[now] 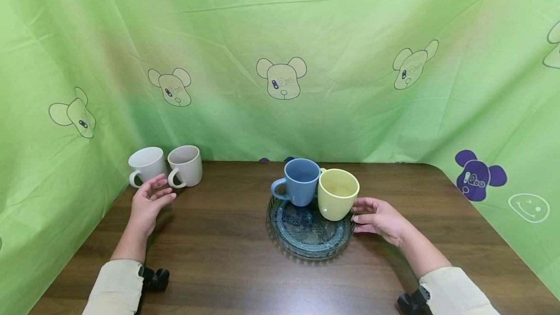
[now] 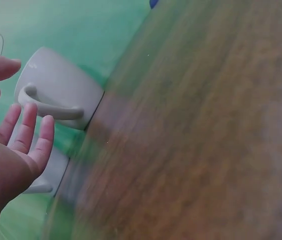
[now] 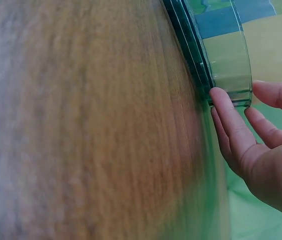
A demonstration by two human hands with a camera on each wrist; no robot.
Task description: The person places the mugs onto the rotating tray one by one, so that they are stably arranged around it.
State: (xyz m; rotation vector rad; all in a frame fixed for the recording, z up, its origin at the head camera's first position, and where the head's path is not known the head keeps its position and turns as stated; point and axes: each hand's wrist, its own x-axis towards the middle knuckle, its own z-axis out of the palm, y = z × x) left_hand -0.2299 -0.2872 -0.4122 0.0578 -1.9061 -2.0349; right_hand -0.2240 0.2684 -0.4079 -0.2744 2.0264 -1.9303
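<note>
A blue mug and a yellow mug stand upright side by side at the back of a round glass tray with a fluted rim. My right hand is at the tray's right side, beside the yellow mug. In the right wrist view, its fingertips touch the glass wall, fingers fairly straight. Over on the left, two mugs, one white and one pale grey, stand with handles toward me. My left hand hovers just in front of them, fingers spread, holding nothing.
The brown wooden table carries everything. A green printed cloth hangs along its back and both sides, close behind the mugs. Black wrist cameras sit at both sleeves.
</note>
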